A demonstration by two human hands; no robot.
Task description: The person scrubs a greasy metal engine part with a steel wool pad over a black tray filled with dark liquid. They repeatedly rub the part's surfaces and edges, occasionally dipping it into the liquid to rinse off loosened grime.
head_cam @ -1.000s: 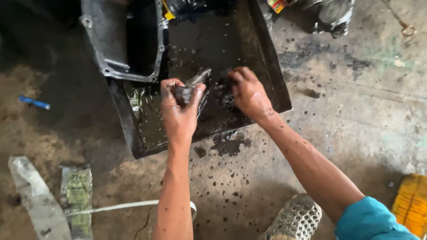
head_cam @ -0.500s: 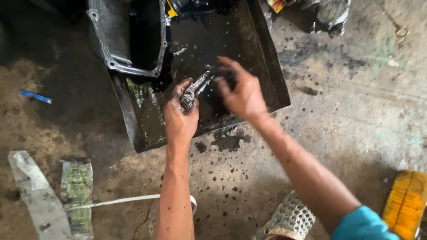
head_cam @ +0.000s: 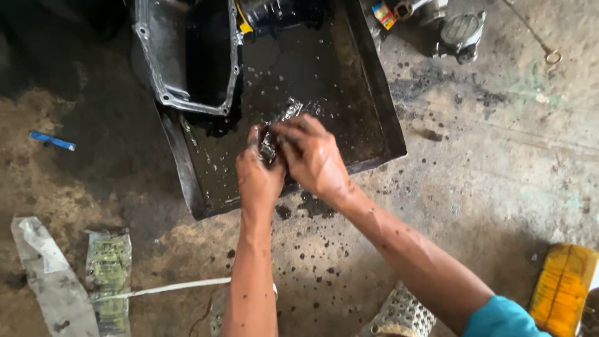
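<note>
Hands were both clamped on the small metal part (head_cam: 272, 145), left hand (head_cam: 259, 178) gripping from below, right hand (head_cam: 312, 156) closed over the top, above the black tray (head_cam: 374, 118) of oily fluid. Part was wet and looked mid-cleaning, grime remaining. Half a second earlier my right hand was apart, fingers spread; now they'd closed together.

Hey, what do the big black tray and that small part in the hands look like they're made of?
The tray looks like sheet metal: thin folded walls, dark with a wet, oily sheen. The small part, held by the left hand and right hand, seems to be metal too, grey and glinting under oil, though mostly hidden. The pan lying in the tray looks like cast or pressed metal, with a dull silver flange.
</note>
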